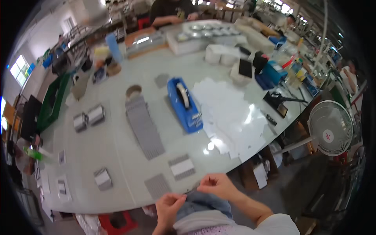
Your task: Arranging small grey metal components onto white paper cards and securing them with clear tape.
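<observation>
At the table's near edge, in front of my body, my left hand [168,207] and my right hand [217,185] are both closed in a pinch. A small thin dark strip [190,192] stretches between their fingertips; its kind is too small to make out. Just beyond my hands lie a flat grey ribbed piece [157,186] and another grey ribbed piece with a white band across it [181,167]. Farther off, a long overlapping row of grey ribbed pieces [144,127] runs away from me. To its right stands a blue tape dispenser [185,105] with a pale roll.
White sheets [229,117] spread over the table's right side. Banded grey bundles [103,179] sit at the left, near a green crate [54,102]. A fan [331,127] stands off the right edge. Across the table a person [172,13] works behind a white foam block [184,45].
</observation>
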{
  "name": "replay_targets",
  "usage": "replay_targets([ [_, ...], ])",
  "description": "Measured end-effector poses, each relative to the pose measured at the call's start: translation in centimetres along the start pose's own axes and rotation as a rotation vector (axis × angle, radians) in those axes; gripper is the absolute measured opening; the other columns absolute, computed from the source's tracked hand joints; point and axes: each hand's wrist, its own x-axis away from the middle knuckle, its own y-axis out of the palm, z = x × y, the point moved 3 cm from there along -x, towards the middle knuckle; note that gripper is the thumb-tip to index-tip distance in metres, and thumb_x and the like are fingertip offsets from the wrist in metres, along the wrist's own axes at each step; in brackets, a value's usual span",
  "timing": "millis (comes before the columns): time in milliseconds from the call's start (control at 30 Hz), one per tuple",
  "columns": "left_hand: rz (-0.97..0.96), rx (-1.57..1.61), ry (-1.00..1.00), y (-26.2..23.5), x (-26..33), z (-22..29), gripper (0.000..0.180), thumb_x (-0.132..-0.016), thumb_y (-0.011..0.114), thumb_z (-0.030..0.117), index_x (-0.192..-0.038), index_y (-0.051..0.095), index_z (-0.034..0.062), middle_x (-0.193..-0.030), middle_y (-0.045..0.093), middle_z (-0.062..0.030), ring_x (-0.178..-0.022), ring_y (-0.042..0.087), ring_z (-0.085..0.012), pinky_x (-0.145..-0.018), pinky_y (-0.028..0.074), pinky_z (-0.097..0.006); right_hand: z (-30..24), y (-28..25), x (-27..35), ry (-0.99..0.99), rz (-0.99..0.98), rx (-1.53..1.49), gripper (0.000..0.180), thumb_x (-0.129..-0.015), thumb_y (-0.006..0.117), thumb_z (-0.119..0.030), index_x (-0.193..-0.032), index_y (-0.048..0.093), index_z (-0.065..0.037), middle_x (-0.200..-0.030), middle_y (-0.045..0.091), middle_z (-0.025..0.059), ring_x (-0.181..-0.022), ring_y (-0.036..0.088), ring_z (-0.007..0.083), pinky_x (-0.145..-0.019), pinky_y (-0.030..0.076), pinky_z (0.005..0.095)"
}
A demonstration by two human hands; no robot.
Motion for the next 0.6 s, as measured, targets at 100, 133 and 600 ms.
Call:
replay_targets([
  [100, -0.052, -0.026, -0.010, 0.3, -0.2, 1.1, 0.004, -0.086, 0.070, -0.003, -0.090, 0.068, -0.0029, -0.093, 0.072, -0.0094, -0.087, 0.064, -0.0088, -0.078, 0.052, -0.023, -1.0, -0.5, -0.7, 0.073, 0.040, 0.115, 0.010, -0.083, 0.076, -0.004, -0.086, 0.066, -0.002, -0.079, 0.066, -0.0019, -0.074, 0.058, 0.0029, -0.064, 0.045, 0.0190],
  [133, -0.045, -0.026, -0.059, 0.8, -0.1, 2.0, 0.004, -0.085, 0.070, -0.002, -0.088, 0.068, -0.0016, -0.092, 0.072, -0.0103, -0.087, 0.065, -0.0108, -0.080, 0.052, -0.025, -1.7, -0.6, -0.8, 0.044, 0.028, 0.104, 0.010, -0.083, 0.075, -0.004, -0.085, 0.066, -0.002, -0.079, 0.066, -0.0020, -0.073, 0.057, 0.0028, -0.064, 0.045, 0.0189],
  [600, 0.331, -1.006, 0.711, 2.8, -3.7, 1.7, 0.018, -0.076, 0.080, 0.010, -0.087, 0.066, 0.0133, -0.080, 0.067, 0.0050, -0.086, 0.062, -0.0153, -0.078, 0.039, -0.033, -0.3, -1.6, -3.9, -0.420, 0.176, 0.644, 0.015, -0.074, 0.075, -0.001, -0.079, 0.063, -0.006, -0.075, 0.062, 0.0036, -0.079, 0.055, 0.0190, -0.069, 0.042, 0.0289],
])
